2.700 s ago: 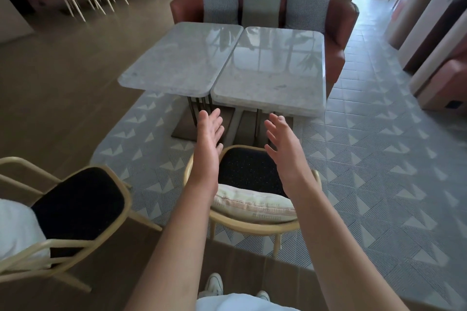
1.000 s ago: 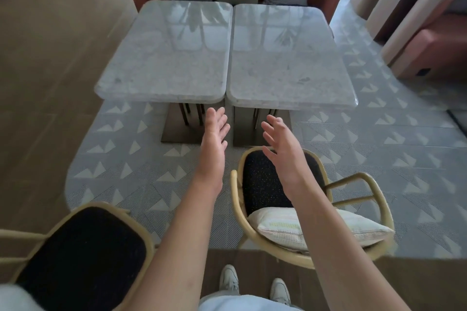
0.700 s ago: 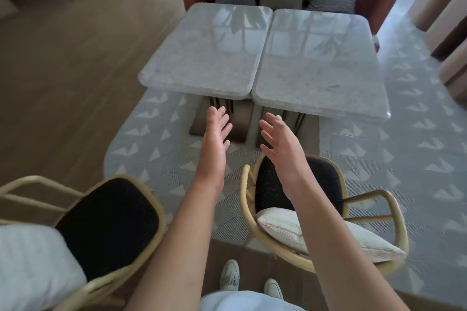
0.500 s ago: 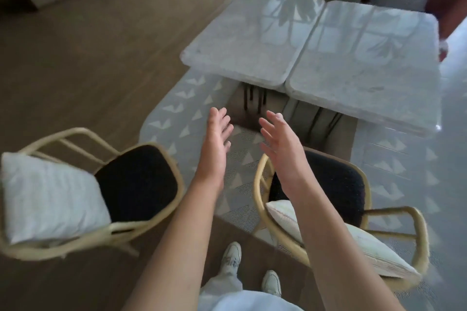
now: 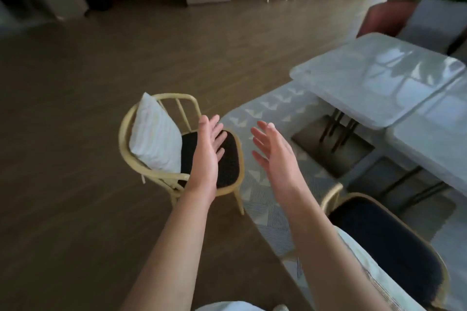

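A wide room with a brown wooden floor (image 5: 101,78) and a grey patterned rug (image 5: 264,106), on which pale stone-topped tables (image 5: 374,83) stand off to the right of the fingers. The chair (image 5: 124,144) in question sits at the rug's edge, beneath and just past the fingers of the left hand (image 5: 206,159). Its black seat (image 5: 231,159) shows on both sides of them, and its curved back rail lies beyond and to their left. The right hand (image 5: 274,156) hovers over the rug, to the right of the seat and clear of it. Both hands are spread, with fingers (image 5: 262,131) straight and apart, holding nothing. Whether the left fingertips touch the seat I cannot tell; they look to be above it.

The frame is slim pale bentwood or cane, so it will likely be light and stiff enough for two hands to lift or swing. The best holds seem to be the hooped rail left of the left fingers and the seat rim just below the right fingers. The thin spindles under the rail look weaker. The white cushion (image 5: 154,139) leaning on the backrest is soft and loose, and it may slide off if the chair tips. A leg could catch on the rug's edge if dragged. A second chair (image 5: 379,237) stands close behind the right wrist.
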The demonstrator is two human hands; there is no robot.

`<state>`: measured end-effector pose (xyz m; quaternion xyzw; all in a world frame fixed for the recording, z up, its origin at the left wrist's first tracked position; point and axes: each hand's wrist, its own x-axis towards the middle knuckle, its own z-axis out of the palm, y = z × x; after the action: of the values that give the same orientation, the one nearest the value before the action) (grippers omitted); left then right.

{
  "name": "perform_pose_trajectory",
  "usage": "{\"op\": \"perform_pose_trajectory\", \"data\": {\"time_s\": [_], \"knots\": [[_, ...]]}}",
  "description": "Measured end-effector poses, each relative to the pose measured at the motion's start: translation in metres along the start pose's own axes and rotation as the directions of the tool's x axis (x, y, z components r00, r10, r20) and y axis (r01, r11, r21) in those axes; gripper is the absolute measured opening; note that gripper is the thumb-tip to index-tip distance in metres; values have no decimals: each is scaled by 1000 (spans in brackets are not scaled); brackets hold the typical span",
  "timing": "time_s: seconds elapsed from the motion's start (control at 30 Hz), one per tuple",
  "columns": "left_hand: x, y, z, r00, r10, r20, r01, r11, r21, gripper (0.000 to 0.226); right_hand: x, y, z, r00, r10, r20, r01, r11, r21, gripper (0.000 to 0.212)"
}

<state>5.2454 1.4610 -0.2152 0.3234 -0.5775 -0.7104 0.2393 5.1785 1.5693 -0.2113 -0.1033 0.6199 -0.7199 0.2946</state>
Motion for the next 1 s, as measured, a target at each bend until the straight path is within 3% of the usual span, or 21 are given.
{"op": "perform_pose_trajectory", "data": {"time_s": [0.27, 0.6, 1.0], "knots": [[-2, 29, -118, 998, 59, -24, -59, 998, -13, 64, -14, 10, 113, 997, -55, 61, 58, 997, -52, 47], [7, 64, -311, 986, 99, -131, -104, 994, -34, 59, -30, 51, 312, 971, -16, 239, 39, 995, -92, 43], [80, 60, -411, 955, 33, -295, -59, 995, -81, 73, 47, 77, 428, 952, 110, 286, -76, 989, -129, 38]]}}
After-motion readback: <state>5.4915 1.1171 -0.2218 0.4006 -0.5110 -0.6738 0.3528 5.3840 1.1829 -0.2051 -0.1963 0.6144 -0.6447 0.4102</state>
